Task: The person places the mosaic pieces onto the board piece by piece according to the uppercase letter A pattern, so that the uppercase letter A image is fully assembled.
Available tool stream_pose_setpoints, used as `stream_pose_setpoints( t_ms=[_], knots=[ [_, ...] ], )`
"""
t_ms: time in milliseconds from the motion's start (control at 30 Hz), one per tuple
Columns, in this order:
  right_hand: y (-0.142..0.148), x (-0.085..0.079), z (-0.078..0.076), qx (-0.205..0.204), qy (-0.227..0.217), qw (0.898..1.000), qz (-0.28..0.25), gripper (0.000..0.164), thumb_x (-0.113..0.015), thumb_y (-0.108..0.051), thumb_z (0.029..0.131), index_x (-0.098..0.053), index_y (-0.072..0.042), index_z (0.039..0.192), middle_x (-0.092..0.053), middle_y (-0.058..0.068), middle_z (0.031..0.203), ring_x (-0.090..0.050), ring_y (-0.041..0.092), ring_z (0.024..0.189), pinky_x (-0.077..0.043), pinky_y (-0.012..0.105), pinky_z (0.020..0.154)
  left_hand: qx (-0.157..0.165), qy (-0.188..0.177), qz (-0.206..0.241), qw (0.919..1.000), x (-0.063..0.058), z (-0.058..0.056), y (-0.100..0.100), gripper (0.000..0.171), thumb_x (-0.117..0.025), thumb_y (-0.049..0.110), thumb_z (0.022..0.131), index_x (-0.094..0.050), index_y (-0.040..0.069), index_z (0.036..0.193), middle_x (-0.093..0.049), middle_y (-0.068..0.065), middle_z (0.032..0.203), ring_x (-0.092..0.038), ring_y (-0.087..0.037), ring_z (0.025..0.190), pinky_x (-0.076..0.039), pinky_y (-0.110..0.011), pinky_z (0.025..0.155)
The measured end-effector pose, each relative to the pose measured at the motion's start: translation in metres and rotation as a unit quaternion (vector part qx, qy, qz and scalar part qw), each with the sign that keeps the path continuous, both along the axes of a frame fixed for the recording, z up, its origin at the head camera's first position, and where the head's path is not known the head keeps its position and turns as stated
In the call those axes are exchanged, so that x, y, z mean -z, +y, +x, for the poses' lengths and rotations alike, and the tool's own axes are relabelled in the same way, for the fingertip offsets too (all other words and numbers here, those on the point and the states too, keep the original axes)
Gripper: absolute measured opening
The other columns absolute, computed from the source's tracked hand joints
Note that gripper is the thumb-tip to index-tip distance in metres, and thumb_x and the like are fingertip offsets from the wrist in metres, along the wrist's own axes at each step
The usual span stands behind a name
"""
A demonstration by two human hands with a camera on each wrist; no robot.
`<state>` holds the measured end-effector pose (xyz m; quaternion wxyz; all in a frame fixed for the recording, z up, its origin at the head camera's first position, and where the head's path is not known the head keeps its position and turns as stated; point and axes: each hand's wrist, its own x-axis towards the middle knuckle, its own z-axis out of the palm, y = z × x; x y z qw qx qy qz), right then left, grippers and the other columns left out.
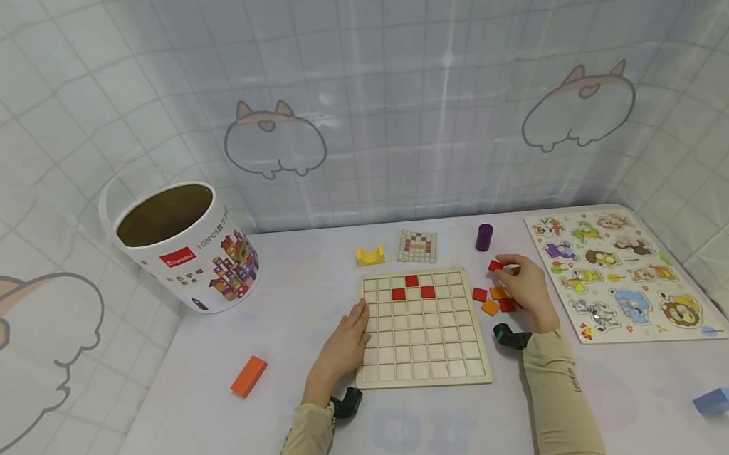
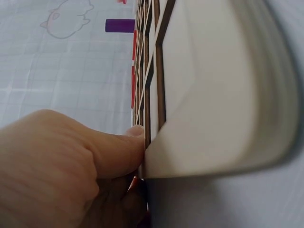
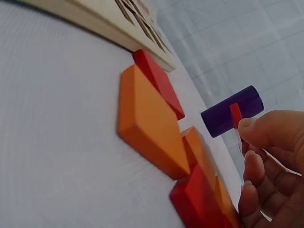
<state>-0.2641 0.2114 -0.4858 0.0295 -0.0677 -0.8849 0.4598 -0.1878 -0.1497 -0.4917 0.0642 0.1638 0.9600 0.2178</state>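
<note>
A wooden grid board (image 1: 420, 330) lies flat, with red square tiles (image 1: 411, 281) set in several cells near its far edge. My left hand (image 1: 343, 343) rests along the board's left edge, fingers extended; in the left wrist view the thumb (image 2: 121, 149) touches the rim. Between thumb and fingertips, my right hand (image 1: 528, 287) pinches a red square tile (image 1: 495, 266), held above the table right of the board. Under that hand lie loose orange tiles (image 3: 152, 123) and red tiles (image 3: 159, 83), partly overlapping. Beyond them stands a purple cylinder (image 1: 484, 237).
A small patterned card (image 1: 417, 246) and yellow arched block (image 1: 370, 255) lie behind the board. An animal puzzle board (image 1: 625, 275) is at the right, a blue block (image 1: 722, 400) nearer. A white bucket (image 1: 197, 269) stands left, an orange block (image 1: 248, 376) in front.
</note>
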Motion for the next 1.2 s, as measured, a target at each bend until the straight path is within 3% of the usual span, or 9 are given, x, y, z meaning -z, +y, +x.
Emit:
stream_pose_setpoints(
  t_ms=[167, 367, 567, 867, 1033, 1200],
  knots=[
    [-0.004, -0.003, -0.001, -0.007, 0.012, 1.000, -0.009, 0.036, -0.060, -0.014, 0.094, -0.059, -0.003, 0.128, -0.060, 0.021, 0.114, -0.056, 0.021, 0.079, -0.047, 0.017, 0.053, 0.002, 0.001, -0.001, 1.0000, -0.001, 0.000, 0.000, 0.055, -0.048, 0.012, 0.101, -0.029, -0.005, 0.149, -0.022, -0.017, 0.161, -0.025, -0.033, 0.148, -0.022, -0.049, 0.122],
    [-0.024, -0.007, -0.002, -0.045, 0.036, 0.998, -0.012, 0.035, -0.060, -0.013, 0.094, -0.060, -0.002, 0.128, -0.060, 0.020, 0.120, -0.056, 0.027, 0.091, -0.046, 0.016, 0.054, 0.003, 0.002, -0.002, 1.0000, -0.001, 0.001, -0.002, 0.055, -0.048, 0.013, 0.101, -0.029, -0.005, 0.149, -0.022, -0.017, 0.160, -0.025, -0.033, 0.148, -0.023, -0.049, 0.122],
    [-0.059, -0.012, -0.002, -0.095, 0.070, 0.993, -0.028, 0.032, -0.062, -0.010, 0.093, -0.063, -0.002, 0.124, -0.061, 0.020, 0.115, -0.056, 0.024, 0.088, -0.044, 0.018, 0.054, 0.001, 0.005, -0.001, 1.0000, -0.001, 0.001, -0.003, 0.055, -0.048, 0.013, 0.101, -0.029, -0.005, 0.149, -0.022, -0.017, 0.160, -0.026, -0.034, 0.147, -0.023, -0.049, 0.122],
    [-0.121, -0.012, 0.007, -0.182, 0.067, 0.980, -0.034, 0.030, -0.064, -0.009, 0.092, -0.065, -0.005, 0.121, -0.062, 0.015, 0.118, -0.055, 0.019, 0.081, -0.043, 0.020, 0.058, 0.008, 0.002, 0.004, 1.0000, 0.000, 0.003, -0.002, 0.054, -0.047, 0.011, 0.101, -0.030, -0.006, 0.149, -0.023, -0.018, 0.160, -0.026, -0.034, 0.147, -0.023, -0.050, 0.122],
    [-0.146, -0.006, 0.008, -0.227, 0.076, 0.971, -0.028, 0.026, -0.066, -0.008, 0.090, -0.068, -0.006, 0.115, -0.064, 0.011, 0.103, -0.051, 0.014, 0.072, -0.041, 0.021, 0.057, 0.005, 0.004, 0.004, 1.0000, -0.002, 0.002, -0.001, 0.054, -0.047, 0.012, 0.101, -0.029, -0.005, 0.149, -0.022, -0.017, 0.160, -0.025, -0.034, 0.147, -0.023, -0.049, 0.122],
    [-0.160, 0.002, 0.010, -0.230, 0.089, 0.968, -0.041, 0.025, -0.069, -0.006, 0.087, -0.069, -0.007, 0.112, -0.062, 0.009, 0.090, -0.049, 0.013, 0.068, -0.040, 0.019, 0.055, 0.002, -0.001, 0.002, 1.0000, -0.006, 0.003, 0.001, 0.054, -0.047, 0.012, 0.101, -0.030, -0.005, 0.149, -0.022, -0.017, 0.160, -0.026, -0.034, 0.147, -0.023, -0.049, 0.122]
  ],
)
